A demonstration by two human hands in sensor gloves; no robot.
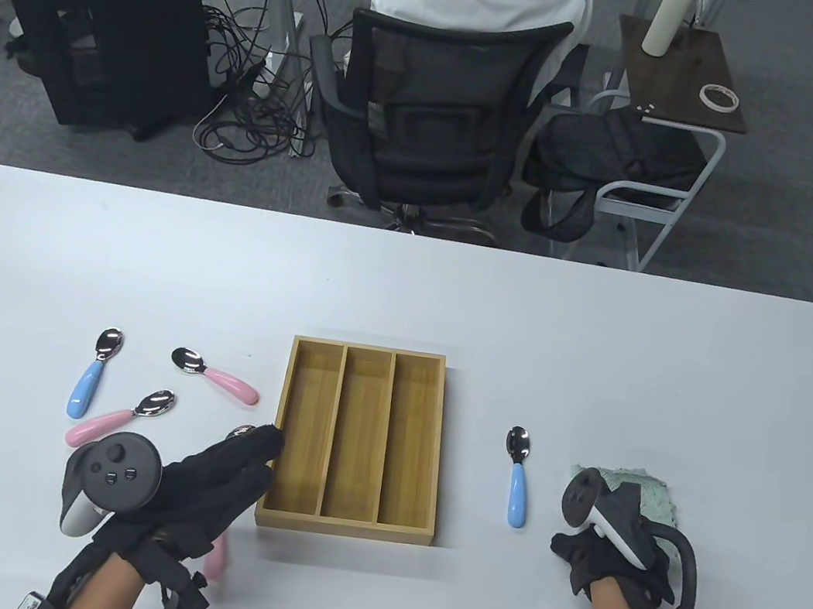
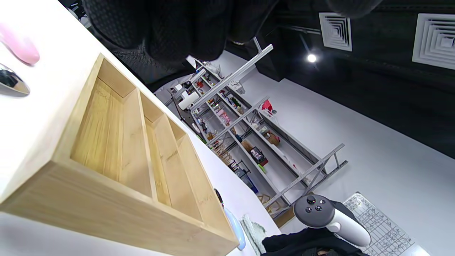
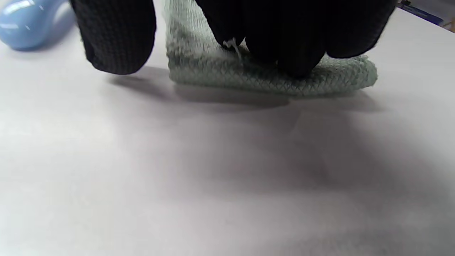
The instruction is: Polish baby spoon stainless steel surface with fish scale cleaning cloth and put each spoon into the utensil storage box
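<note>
Just under right hand, cloth

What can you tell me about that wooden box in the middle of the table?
The utensil storage box is a shallow open tray of pale, bamboo-like wood, split by two dividers into three long compartments, all empty. It lies flat on the white table. The left hand reaches beside its left wall; contact is unclear.

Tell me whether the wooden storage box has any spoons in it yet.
Empty. All three compartments of the storage box show bare wood in the table and left wrist views.
</note>
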